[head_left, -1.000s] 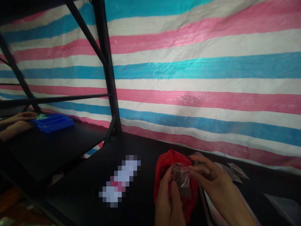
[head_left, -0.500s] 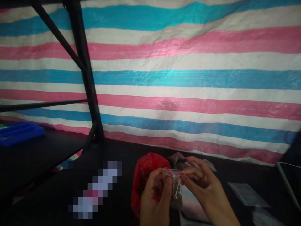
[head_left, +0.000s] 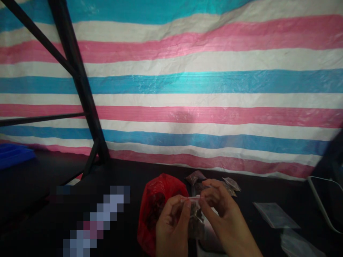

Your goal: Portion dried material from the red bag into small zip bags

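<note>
Two bare hands work close together over a black surface (head_left: 128, 170), a small clear plastic zip-top bag (head_left: 195, 225) of dark contents pinched between them. The left hand (head_left: 172, 228) grips one top corner between thumb and fingers, the right hand (head_left: 227, 221) the other; the bag hangs roughly upright below the fingertips. Whether its seal is fully closed cannot be told.

Just beside the left hand sits an open red plastic bag (head_left: 146, 228) with dark material inside. Beyond the right hand lie a filled clear pouch (head_left: 196, 176) and a small pale packet (head_left: 232, 184); to its right rest two flat clear plastic bags (head_left: 276, 215). A pale, rounded object (head_left: 211, 237) shows partly beneath the right hand.

The held bag's thin, slick film could slip from the fingertips, and a gap in the seal, if the two strips sit out of line, could let contents spill onto the pale object below. Grains caught in the closure could also hold it open, while a hard sideways tug might tear the top edge.
</note>
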Tool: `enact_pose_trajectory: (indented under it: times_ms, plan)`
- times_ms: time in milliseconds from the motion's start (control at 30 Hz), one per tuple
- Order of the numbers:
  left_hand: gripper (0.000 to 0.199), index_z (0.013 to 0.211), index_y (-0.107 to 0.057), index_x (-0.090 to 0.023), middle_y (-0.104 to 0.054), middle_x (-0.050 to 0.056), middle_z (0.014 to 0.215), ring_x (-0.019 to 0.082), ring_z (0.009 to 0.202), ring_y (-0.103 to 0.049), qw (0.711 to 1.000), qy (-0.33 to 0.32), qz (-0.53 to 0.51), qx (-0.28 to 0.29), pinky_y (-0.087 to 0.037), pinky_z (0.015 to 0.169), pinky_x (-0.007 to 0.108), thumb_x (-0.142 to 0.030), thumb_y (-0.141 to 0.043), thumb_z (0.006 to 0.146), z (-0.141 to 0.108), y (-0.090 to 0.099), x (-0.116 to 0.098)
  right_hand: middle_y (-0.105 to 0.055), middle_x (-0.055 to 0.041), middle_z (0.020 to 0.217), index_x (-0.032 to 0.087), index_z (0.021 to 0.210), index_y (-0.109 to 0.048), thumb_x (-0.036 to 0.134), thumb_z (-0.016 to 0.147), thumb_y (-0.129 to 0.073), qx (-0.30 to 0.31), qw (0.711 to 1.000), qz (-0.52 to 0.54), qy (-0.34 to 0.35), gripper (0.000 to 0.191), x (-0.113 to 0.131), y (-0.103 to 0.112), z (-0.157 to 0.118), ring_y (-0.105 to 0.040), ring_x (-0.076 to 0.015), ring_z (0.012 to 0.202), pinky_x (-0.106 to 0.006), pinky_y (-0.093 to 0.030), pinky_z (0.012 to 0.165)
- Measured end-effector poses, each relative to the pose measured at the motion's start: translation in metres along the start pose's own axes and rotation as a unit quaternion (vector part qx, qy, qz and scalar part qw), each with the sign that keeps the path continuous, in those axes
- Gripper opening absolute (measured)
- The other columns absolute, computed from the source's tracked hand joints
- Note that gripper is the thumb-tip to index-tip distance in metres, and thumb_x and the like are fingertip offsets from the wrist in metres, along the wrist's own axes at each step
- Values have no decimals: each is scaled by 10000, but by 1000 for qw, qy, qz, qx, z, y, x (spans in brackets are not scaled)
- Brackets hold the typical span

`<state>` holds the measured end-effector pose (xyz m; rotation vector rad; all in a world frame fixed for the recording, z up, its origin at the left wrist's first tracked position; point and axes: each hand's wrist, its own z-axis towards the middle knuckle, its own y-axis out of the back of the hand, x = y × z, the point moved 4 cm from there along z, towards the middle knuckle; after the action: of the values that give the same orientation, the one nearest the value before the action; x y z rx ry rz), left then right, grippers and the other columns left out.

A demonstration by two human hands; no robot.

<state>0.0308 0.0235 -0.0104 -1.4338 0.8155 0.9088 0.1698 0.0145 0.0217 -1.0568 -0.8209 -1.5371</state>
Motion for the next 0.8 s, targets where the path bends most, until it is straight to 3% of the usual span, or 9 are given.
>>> enact_pose_trajectory:
  times_ms: [133, 433, 567, 800]
  plan:
    - [454, 814, -762, -191, -813, 40, 802, 197, 759, -750, 1000, -8, 2, -22, -584, 712, 240, -565, -955, 644, -5, -7, -1, -713, 22, 858, 277, 1226, -601, 372, 906, -738, 0, 1000, -22, -5, 362, -3, 1, -3, -696, -163, 773, -262, -553, 752]
    - [492, 905, -809, -185, -843, 82, 927, 206, 834, -766, 995, 15, 47, 88, -605, 811, 268, -641, -878, 733, 6, -9, -1, -738, 10, 824, 261, 1171, -647, 389, 863, -781, -44, 999, -27, 16, 359, 3, 13, 1, -722, -180, 744, -286, -567, 740]
    - [523, 879, -806, -176, -842, 82, 875, 201, 755, -756, 998, 15, 18, 66, -608, 750, 269, -654, -900, 688, 8, -10, 1, -755, -13, 851, 255, 1176, -653, 408, 813, -816, -35, 999, -20, -4, 427, 1, 13, 2, -737, -207, 756, -316, -584, 732]
    - [434, 979, -811, -183, -849, 108, 1026, 269, 955, -794, 994, 0, 48, 96, -626, 879, 330, -581, -841, 810, 8, -9, 5, -724, 11, 787, 257, 1114, -652, 347, 797, -803, -47, 999, -11, 0, 363, 2, 12, 2, -688, -187, 697, -291, -556, 686]
